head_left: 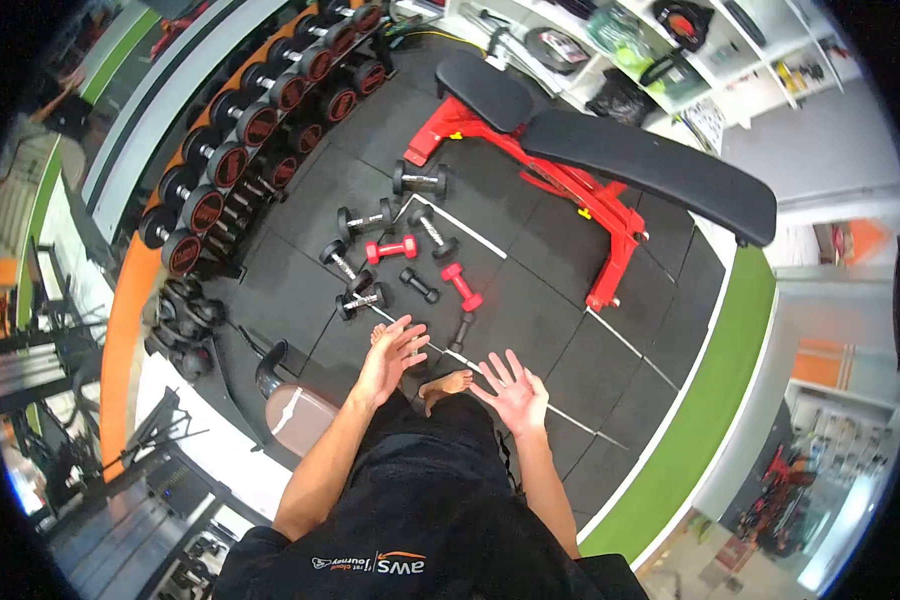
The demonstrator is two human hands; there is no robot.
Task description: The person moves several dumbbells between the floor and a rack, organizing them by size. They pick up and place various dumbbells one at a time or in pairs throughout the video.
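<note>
My left hand (pixel 395 360) is held out open, palm up and fingers spread, with nothing in it. Likewise, my right hand (pixel 515 393) is open and bare, palm up, to the right of my feet. Beyond them, dumbbells lie loose on the dark floor. One red dumbbell (pixel 391 249) lies near the group's middle, another red dumbbell (pixel 461 288) to its right. Between these is a small black dumbbell (pixel 419 286); a second small black dumbbell (pixel 461 332) lies closest to my hands. Several larger black dumbbells (pixel 361 300) with silver handles lie around them. Neither hand touches any.
A black padded bench (pixel 650 165) on a red frame stands at the upper right. Along the left runs a rack of large dumbbells (pixel 255 125), with kettlebells (pixel 185 315) at its near end. A brown padded seat (pixel 305 418) is close on my left. Shelves (pixel 740 95) stand behind the bench.
</note>
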